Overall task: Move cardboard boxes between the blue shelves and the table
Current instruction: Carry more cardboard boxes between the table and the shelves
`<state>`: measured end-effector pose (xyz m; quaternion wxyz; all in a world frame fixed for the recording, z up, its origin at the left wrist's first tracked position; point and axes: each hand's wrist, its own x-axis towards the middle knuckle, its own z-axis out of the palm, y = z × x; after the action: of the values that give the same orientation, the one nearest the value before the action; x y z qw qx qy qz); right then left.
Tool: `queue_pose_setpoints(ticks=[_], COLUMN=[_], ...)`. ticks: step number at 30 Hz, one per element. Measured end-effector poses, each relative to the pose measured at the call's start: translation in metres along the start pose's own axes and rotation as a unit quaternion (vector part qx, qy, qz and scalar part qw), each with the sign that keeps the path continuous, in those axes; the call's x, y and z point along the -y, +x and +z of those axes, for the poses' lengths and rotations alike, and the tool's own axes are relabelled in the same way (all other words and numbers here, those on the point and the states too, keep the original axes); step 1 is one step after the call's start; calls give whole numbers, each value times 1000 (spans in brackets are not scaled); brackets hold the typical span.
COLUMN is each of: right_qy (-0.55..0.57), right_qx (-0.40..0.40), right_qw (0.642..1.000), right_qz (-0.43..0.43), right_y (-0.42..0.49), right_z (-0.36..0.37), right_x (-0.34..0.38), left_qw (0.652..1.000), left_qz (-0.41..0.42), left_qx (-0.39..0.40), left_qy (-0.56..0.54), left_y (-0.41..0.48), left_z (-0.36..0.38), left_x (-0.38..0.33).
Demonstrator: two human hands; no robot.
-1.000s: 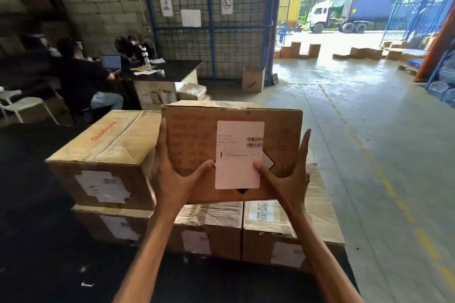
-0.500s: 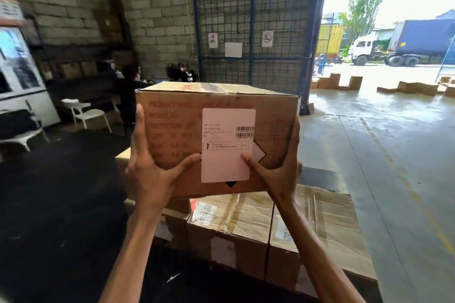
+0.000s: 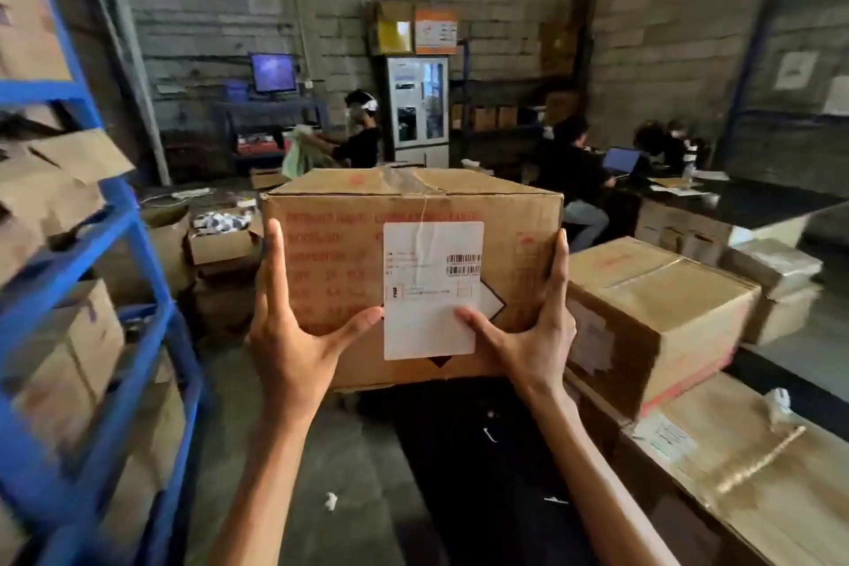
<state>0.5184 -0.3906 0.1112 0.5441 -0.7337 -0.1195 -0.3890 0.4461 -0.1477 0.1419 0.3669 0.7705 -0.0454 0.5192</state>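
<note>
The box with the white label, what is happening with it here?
A person carries the box with both hands: the left hand and the right hand press flat on its sides, thumbs on the front by the label. At the left stand loaded blue shelves, and at the right more boxes are stacked. Other people sit at desks behind.

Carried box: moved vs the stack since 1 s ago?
Yes. The box, pressed between the left hand and right hand, was over the stack; now it is left of it, nearer the blue shelf.
</note>
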Motion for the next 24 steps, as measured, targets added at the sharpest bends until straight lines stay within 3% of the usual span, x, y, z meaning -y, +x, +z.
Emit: queue_pose_setpoints(ticks=[5,11,24], right_qy=[114,233,372], right_qx=[138,284,450], right_qw=[984,930,810], right_qz=[12,2,-58], right_y=[-34,-85,-222], right_z=[95,171,246], right_x=[49,119,275], left_qw=[986,957,815], left_qz=[-45,-91,-168], left_qx=[-96,-185,-358], left_qy=[130,203,423], left_y=[-14,-47,-129], left_z=[-106,-216,-386], left_x=[22,19,-43])
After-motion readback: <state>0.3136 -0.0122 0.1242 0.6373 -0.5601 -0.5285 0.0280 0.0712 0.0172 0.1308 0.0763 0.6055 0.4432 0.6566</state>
